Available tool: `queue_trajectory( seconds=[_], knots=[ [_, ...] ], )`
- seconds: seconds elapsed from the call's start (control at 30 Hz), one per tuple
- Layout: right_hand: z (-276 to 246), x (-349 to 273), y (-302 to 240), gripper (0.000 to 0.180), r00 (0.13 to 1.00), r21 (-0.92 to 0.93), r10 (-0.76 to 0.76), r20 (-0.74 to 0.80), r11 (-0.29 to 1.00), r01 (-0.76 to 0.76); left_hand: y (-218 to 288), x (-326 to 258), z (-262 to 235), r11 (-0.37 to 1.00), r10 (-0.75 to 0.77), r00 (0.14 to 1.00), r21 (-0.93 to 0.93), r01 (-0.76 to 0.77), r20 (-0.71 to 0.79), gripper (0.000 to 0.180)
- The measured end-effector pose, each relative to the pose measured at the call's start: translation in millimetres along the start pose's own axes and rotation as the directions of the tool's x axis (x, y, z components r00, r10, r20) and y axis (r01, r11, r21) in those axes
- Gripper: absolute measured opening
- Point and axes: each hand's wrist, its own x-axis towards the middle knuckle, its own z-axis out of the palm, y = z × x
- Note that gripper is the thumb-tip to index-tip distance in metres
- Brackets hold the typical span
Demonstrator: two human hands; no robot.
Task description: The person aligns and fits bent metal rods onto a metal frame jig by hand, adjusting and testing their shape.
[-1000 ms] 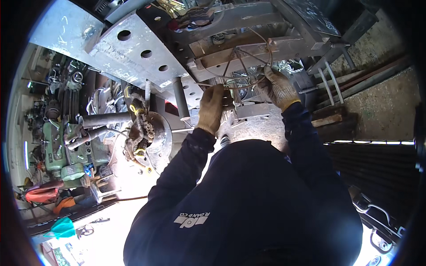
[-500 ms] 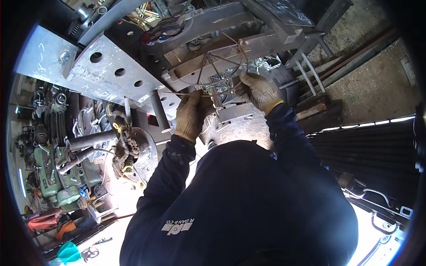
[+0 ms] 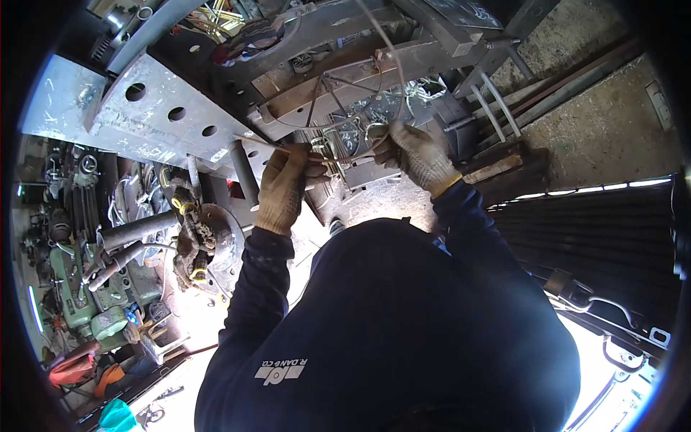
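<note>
My left hand (image 3: 283, 186), in a light knitted glove, is closed around a thin curved metal rod (image 3: 395, 59) near its left end. The end of the rod sticks out to the left past the fingers. My right hand (image 3: 419, 153), gloved too, pinches the same rod farther along its bend. From there the rod sweeps up and away toward the top edge of the view. Just beyond my hands is a round thin-rod frame with spokes (image 3: 312, 106), set in front of a steel beam. My fingertips hide parts of the rod.
A large steel plate with round holes (image 3: 155, 119) slants along the left. Below it, used gloves (image 3: 188, 245) hang by a round metal plate. Green machinery (image 3: 68, 284) stands far left. Two metal bars (image 3: 497, 111) and a corrugated dark panel (image 3: 597, 230) are on the right.
My left hand has moved left, a little farther from the right one. The rod has turned, and its curve now reaches up to the top edge. The view has shifted slightly.
</note>
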Motion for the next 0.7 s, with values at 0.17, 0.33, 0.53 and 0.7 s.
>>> queue_trajectory(
  seconds=[0.17, 0.33, 0.53, 0.7],
  knots=[
    [-31, 9, -8, 0.068, 0.98, -0.133, -0.15, -0.134, 0.982, 0.132, 6, 20, 0, 0.999, -0.031, 0.995, 0.034, 0.028, 0.09, 0.034],
    [-39, 9, -18, 0.065, 0.961, 0.015, -0.202, -0.19, 0.978, 0.209, 11, 31, -5, 0.994, -0.056, 0.985, 0.098, 0.04, 0.166, 0.034],
    [-35, -10, -32, 0.074, 0.964, -0.084, -0.236, -0.121, 0.97, 0.227, 20, 41, -5, 0.993, -0.049, 0.98, 0.119, 0.027, 0.191, 0.033],
    [-31, -22, -38, 0.085, 0.962, -0.27, -0.268, -0.05, 0.931, 0.246, 28, 40, 1, 0.985, -0.026, 0.986, 0.173, -0.002, 0.163, 0.034]
  ],
)
